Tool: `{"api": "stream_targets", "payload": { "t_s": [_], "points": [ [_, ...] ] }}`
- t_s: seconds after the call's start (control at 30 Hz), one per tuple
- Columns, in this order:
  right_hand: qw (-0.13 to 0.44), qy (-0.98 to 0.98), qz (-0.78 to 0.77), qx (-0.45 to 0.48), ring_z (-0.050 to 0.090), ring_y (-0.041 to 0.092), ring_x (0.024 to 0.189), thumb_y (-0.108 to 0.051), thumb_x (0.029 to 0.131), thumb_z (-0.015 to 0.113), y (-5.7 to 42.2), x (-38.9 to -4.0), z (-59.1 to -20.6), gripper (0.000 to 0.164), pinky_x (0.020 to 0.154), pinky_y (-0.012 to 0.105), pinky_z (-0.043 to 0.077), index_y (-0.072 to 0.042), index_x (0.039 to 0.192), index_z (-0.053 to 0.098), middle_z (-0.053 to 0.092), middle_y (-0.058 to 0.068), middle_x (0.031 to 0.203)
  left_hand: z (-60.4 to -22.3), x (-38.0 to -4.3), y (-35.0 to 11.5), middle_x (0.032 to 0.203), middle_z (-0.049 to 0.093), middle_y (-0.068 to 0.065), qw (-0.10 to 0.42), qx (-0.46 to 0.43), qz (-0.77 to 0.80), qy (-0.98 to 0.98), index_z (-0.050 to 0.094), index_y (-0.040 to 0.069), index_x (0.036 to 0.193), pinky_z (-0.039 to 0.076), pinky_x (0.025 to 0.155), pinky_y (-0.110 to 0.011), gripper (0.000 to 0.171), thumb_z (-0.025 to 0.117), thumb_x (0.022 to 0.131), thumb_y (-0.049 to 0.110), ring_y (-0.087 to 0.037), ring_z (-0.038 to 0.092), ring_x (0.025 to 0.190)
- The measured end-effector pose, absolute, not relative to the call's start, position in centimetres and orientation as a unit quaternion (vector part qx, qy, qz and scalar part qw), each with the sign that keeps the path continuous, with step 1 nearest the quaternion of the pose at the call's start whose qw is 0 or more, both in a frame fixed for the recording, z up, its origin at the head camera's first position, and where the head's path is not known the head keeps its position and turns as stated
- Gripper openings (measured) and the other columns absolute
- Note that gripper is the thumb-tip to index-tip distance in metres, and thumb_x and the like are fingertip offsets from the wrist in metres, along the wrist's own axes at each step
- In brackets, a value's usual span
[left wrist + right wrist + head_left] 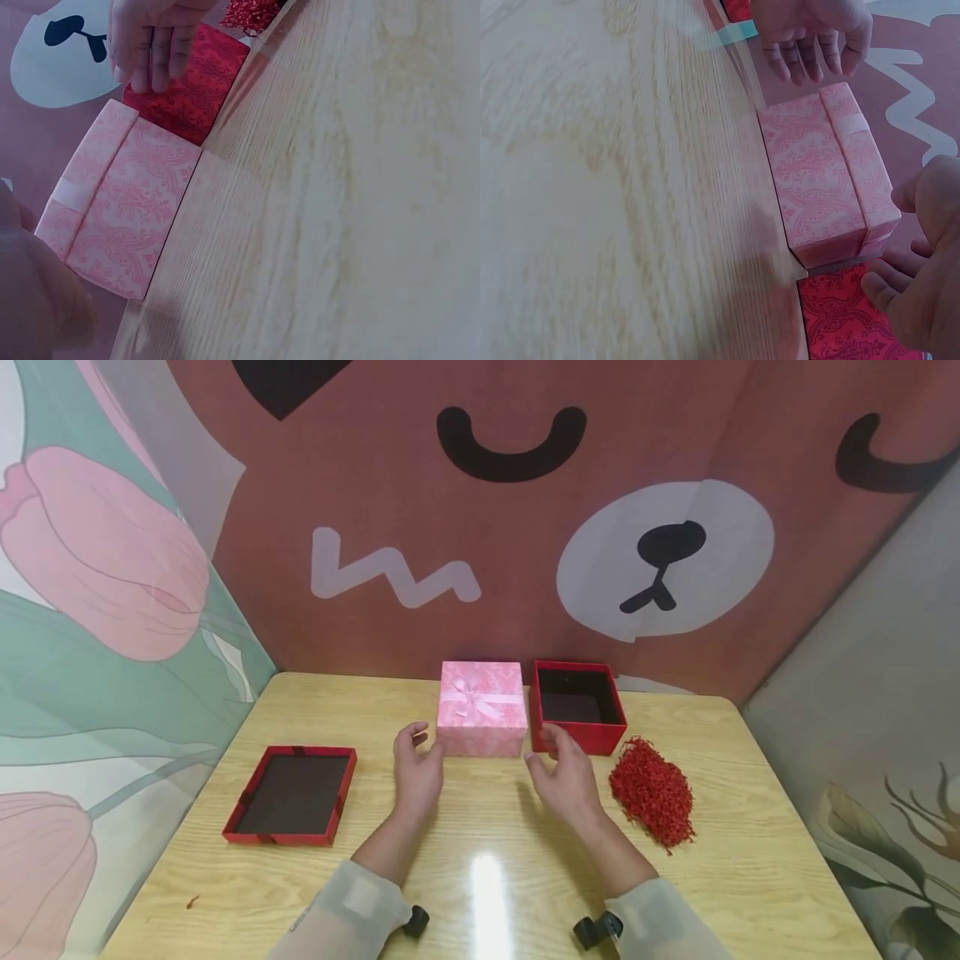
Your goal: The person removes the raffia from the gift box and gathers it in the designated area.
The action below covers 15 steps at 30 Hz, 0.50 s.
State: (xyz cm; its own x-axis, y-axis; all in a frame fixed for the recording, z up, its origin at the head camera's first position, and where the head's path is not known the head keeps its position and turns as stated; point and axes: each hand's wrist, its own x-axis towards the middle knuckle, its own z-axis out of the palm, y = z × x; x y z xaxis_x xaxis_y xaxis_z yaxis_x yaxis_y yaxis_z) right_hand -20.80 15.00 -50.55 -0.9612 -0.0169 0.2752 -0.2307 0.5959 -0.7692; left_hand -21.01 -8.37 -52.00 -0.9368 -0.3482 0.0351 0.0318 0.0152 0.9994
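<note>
A pink patterned gift box [482,742] with a ribbon bow on its lid stands closed at the back middle of the table. My left hand [418,779] hovers at its left front corner, fingers loosely bent and holding nothing. On the other side, my right hand [567,781] is held in the air before the red open box [581,737], also with nothing in it. In the right wrist view the right hand [922,262] has its fingers spread beside the pink box [817,172]. The left wrist view shows the left hand [37,292] near the pink box's other end.
An upturned red lid [343,797] with a dark inside lies at the left. Red shredded paper [654,792] is heaped to the right. A small red scrap [192,902] lies near the front left. The patterned backdrop [375,635] rises behind the table's back edge.
</note>
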Motion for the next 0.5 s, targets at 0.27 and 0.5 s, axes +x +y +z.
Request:
{"api": "stream_targets", "payload": {
  "t_s": [0.27,0.5],
  "points": [
    [0.093,-0.882,0.455,0.080,0.061,0.038,0.126,-0.016,0.097,0.071,14.4,-21.0,-50.7,0.061,0.106,0.050,0.053,0.003,0.150,0.048,0.061,0.021,0.141,-52.9,-21.7,-8.2,0.159,0.038,-0.017,0.104,0.078,-0.708,-0.694,0.038,0.004,0.156,0.036,0.120,-0.054,0.060,0.061,0.101,0.010,-0.037,0.037,0.146],
    [0.068,-0.890,0.444,0.074,0.061,0.038,0.128,-0.029,0.097,0.074,13.8,-21.4,-50.6,0.075,0.105,0.048,0.053,0.000,0.158,0.039,0.053,0.021,0.151,-53.6,-22.3,-8.3,0.161,0.037,-0.018,0.115,0.024,-0.697,-0.708,0.032,0.000,0.160,0.033,0.123,-0.049,0.072,0.068,0.097,0.005,-0.035,0.037,0.148]
  ]
}}
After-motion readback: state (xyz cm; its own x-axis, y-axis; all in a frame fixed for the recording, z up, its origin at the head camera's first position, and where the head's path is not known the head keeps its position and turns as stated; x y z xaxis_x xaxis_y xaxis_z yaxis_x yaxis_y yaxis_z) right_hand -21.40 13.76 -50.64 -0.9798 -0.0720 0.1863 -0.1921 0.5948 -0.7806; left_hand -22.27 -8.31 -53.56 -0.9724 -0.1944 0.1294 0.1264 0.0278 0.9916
